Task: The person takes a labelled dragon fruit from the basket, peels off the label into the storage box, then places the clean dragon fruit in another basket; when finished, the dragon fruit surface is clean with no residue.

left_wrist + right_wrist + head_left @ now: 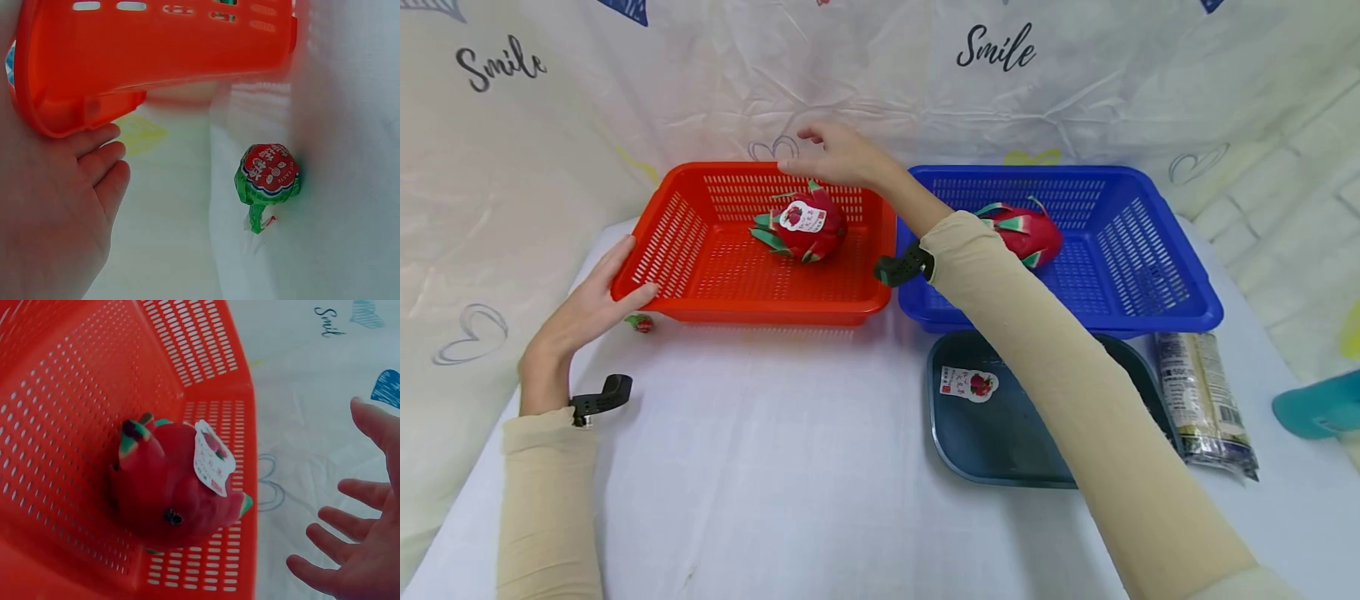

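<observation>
My left hand (583, 308) rests on the left front corner of a red plastic basket (767, 311), its thumb along the front and its fingers at the side. Inside lies a red dragon fruit (829, 229) with green tips and a white sticker, on its own in the right wrist view. My right hand (842, 157) hovers over the back rim with spread fingers, apart from the fruit and holding nothing. A small candy in a red and green twisted wrapper (269, 175) sits on the table below the basket's near left corner.
Right of the red basket stands a blue basket (1165, 321) with another dragon fruit (1037, 235), partly behind my right arm. A dark tray (992, 467) with a fruit sticker lies in front. Beyond it are a plastic packet (1206, 404) and a teal object (1315, 410).
</observation>
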Motion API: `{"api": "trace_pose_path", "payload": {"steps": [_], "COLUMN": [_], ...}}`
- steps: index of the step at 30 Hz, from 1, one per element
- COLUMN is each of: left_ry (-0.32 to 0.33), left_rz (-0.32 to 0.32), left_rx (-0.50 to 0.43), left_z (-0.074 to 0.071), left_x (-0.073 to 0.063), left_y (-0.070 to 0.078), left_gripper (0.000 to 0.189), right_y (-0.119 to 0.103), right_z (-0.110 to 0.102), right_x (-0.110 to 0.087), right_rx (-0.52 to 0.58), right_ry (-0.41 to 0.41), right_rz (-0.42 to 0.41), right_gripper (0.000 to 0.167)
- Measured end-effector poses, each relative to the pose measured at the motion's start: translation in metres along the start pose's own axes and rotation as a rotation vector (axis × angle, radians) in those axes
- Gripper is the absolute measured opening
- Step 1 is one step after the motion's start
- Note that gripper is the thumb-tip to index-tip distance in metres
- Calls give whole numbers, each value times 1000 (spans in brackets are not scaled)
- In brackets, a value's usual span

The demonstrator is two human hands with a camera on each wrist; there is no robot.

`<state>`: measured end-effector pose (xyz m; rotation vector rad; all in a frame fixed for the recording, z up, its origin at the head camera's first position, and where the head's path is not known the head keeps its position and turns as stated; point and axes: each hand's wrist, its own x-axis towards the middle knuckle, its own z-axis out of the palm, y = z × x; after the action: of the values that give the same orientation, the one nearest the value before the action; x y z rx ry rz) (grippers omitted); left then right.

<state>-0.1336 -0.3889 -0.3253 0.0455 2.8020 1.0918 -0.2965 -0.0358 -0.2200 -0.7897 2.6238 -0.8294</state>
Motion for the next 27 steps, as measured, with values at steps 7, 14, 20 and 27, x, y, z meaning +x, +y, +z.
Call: {"api": "trace_pose_path", "payload": {"steps": [7,14,20,27], "left_ry": [4,-2,0,-5], "left_rz": [-6,-24,-26,-37], "left_rx": [6,23,19,16], "left_z": [0,-2,-3,-1], "left_x": [0,0,-1,-1], "left_y": [3,3,1,1], "left_gripper": [80,81,81,81], "right_y": [0,2,4,8], "right_z": [5,15,24,33], "right_x": [10,20,24,27], "right_rx": [28,-44,-4,2], "right_ry": [-37,-73,-138,-194], "right_rz": [39,34,31,29], "right_gripper": [80,80,83,86]}}
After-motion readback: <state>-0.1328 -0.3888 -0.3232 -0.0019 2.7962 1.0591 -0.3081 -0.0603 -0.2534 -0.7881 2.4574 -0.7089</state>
